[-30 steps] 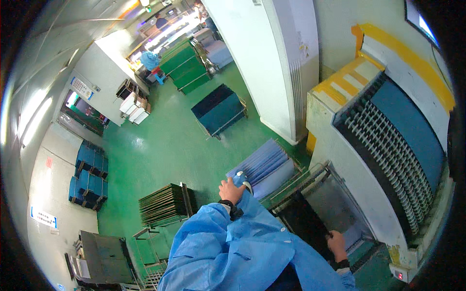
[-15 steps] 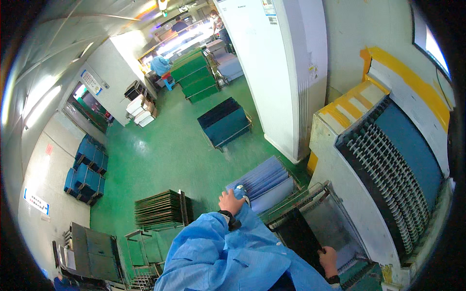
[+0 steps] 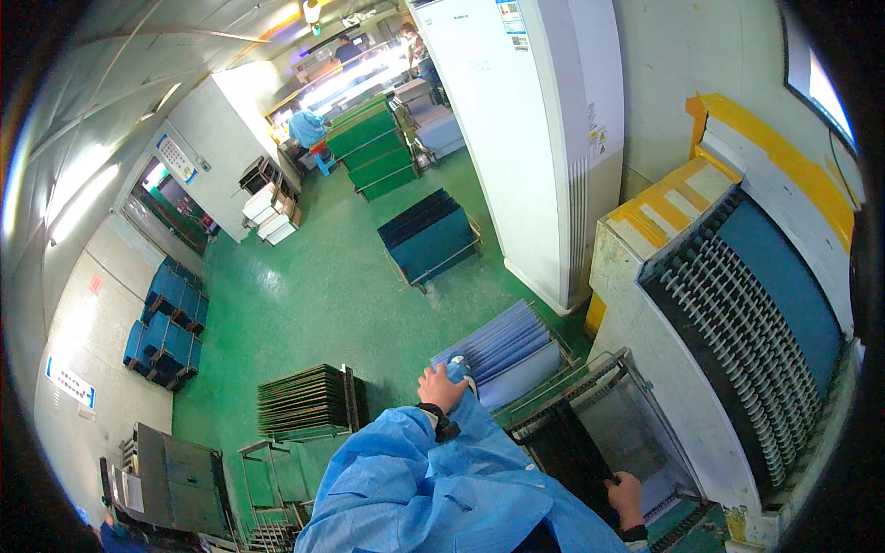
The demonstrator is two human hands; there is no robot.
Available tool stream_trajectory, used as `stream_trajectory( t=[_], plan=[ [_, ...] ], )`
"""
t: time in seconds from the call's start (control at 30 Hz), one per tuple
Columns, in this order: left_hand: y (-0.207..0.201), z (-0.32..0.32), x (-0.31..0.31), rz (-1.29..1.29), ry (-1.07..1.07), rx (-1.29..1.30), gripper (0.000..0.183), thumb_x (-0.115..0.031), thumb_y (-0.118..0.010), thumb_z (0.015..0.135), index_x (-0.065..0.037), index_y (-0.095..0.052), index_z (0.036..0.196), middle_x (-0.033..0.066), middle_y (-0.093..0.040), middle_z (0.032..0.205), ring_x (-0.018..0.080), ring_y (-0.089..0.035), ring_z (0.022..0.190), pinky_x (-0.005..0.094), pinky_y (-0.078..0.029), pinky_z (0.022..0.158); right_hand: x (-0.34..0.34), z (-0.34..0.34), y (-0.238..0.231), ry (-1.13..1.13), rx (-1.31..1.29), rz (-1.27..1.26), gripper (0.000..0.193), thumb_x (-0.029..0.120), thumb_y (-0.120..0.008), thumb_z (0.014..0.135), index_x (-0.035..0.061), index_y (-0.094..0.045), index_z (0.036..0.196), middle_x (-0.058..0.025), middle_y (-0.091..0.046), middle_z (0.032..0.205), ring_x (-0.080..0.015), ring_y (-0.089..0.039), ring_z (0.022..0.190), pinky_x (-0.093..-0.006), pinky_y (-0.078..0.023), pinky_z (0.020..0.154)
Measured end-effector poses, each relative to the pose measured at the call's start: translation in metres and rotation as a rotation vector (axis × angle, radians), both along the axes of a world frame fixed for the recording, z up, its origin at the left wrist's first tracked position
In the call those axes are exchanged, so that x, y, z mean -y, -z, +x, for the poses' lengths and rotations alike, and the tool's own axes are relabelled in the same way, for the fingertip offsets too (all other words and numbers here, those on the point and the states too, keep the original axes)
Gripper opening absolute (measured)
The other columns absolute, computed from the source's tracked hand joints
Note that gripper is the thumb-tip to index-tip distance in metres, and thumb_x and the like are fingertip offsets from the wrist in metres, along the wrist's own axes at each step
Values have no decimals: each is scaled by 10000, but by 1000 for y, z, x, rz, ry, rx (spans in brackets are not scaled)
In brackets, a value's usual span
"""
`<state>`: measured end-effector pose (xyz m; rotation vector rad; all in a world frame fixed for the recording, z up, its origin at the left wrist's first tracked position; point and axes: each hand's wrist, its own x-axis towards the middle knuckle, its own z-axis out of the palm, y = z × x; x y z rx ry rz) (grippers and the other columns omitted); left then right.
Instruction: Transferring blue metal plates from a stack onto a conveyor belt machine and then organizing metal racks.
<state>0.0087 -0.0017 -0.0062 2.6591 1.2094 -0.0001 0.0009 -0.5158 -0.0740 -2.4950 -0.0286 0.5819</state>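
My left hand [image 3: 442, 389], in a blue sleeve with a black band at the wrist, is curled in front of my body. By its fingers is a small pale blue and white thing [image 3: 457, 370]; what it is I cannot make out. At the lower right my right hand [image 3: 627, 500] is closed at the edge of a dark panel [image 3: 573, 452]. That panel leans in a metal rack [image 3: 636, 369] beside the machine. Just beyond my left hand stands a rack of light blue panels [image 3: 516, 355], set in a row.
A machine with rows of rollers [image 3: 737, 341] stands on the right, by a tall white cabinet [image 3: 516, 138]. Racks of dark blue panels [image 3: 429, 241], brown-edged panels [image 3: 304, 403] and green panels [image 3: 373, 152] stand on the green floor [image 3: 277, 313]. Other people [image 3: 306, 126] are at the back.
The surroundings sit very slightly lower and farther right in the picture. Both hands keep almost the same places and poses.
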Motion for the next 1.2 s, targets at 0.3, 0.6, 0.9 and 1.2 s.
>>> stream_trajectory(
  t=[0.3,0.6,0.9,1.2],
  plan=[
    [1,1,0,3,-1,-16,748,-545,-742,727,-79,-570,1287,235,-556,1240,444,-552,1119,531,-512,876,1,2,-3,-1,-23,-16,356,278,-762,769,28,-729,1020,-213,-704,1018,-392,-653,1004,-462,-501,881],
    [-5,1,3,-18,-3,5,748,-532,-750,713,-52,-577,1261,263,-560,1204,471,-550,1114,533,-498,910,2,2,3,4,-12,-8,325,257,-752,772,30,-731,1003,-213,-706,1000,-399,-660,977,-457,-508,867],
    [-6,1,4,-2,-5,-21,722,-530,-729,733,-81,-568,1274,233,-559,1210,439,-556,1108,522,-512,876,3,0,4,19,-13,14,289,243,-746,776,37,-737,978,-205,-710,986,-393,-664,968,-458,-509,858],
    [2,0,1,8,-7,3,725,-540,-729,729,-74,-579,1265,239,-565,1208,450,-553,1112,530,-510,877,4,1,9,18,-20,10,305,248,-755,768,45,-738,994,-195,-712,981,-385,-669,961,-450,-516,854]
  ],
)
